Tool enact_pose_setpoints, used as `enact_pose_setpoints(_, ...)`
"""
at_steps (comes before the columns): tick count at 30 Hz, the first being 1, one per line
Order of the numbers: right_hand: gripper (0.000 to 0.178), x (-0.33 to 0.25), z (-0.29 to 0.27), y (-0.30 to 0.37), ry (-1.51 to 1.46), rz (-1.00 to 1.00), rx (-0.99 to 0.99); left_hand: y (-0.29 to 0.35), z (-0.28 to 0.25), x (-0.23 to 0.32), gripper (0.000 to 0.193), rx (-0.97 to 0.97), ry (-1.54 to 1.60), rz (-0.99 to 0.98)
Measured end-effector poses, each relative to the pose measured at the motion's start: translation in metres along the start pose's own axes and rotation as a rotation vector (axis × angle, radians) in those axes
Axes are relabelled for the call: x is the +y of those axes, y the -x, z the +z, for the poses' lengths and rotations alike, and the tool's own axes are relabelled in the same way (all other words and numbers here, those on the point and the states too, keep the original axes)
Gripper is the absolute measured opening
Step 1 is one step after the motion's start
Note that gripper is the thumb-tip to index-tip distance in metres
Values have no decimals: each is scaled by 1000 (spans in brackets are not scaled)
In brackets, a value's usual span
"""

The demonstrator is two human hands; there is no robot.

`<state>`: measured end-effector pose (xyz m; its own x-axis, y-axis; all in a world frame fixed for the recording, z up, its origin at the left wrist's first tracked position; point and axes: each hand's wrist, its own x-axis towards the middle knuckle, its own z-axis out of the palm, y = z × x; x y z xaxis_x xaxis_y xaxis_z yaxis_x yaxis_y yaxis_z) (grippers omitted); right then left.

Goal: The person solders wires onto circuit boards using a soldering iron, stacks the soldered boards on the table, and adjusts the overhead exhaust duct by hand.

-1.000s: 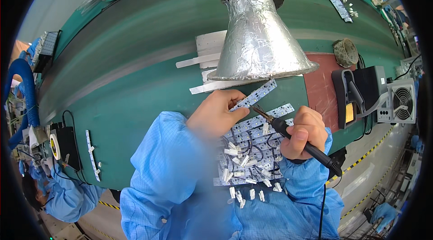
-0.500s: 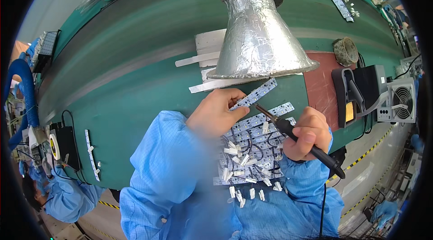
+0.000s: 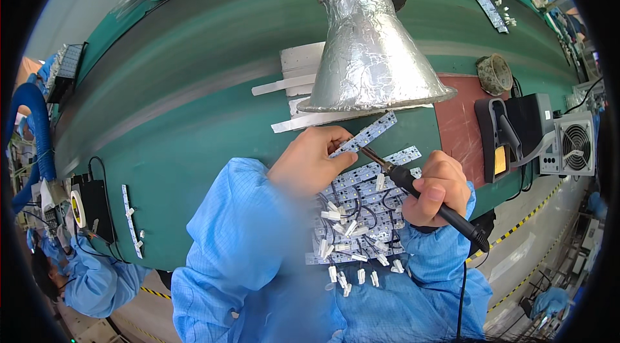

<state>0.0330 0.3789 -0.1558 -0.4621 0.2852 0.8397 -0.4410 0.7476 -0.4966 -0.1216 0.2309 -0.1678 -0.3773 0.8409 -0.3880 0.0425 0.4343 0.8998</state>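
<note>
Pinched between thumb and fingers, a narrow white LED circuit strip slants up to the right from my left hand. My right hand is closed round the black handle of a soldering iron. The iron's metal tip meets the lower edge of that strip, close to my left thumb. Below both hands lies a stack of similar LED strips, with dark wires and small white connectors spread over it. Where the left fingers curl behind the strip, they are partly hidden.
A foil-covered fume hood hangs just beyond the strip. To the right stand a soldering iron holder, a fan unit and a round pot near a red-brown mat. Another strip lies at left; a co-worker sits beyond.
The soldering iron has shifted slightly left and up in my right hand, bringing its tip against the strip. My left hand and the strip stay where they were.
</note>
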Motion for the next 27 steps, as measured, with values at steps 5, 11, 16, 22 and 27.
enact_pose_setpoints(5,24,0,0,0,-7,-2,0,-1,0,1,22,-7,-3,5)
enact_pose_setpoints(11,23,1,0,-2,-8,-21,-26,0,0,2,22,0,-10,6)
enact_pose_setpoints(16,23,2,1,-1,-8,-32,-9,-1,0,1,21,-5,12,-21)
enact_pose_setpoints(22,24,3,4,-2,-23,-56,9,0,1,1,22,2,28,-8)
enact_pose_setpoints(27,24,3,4,-2,-24,-66,2,0,0,3,23,5,0,-5)
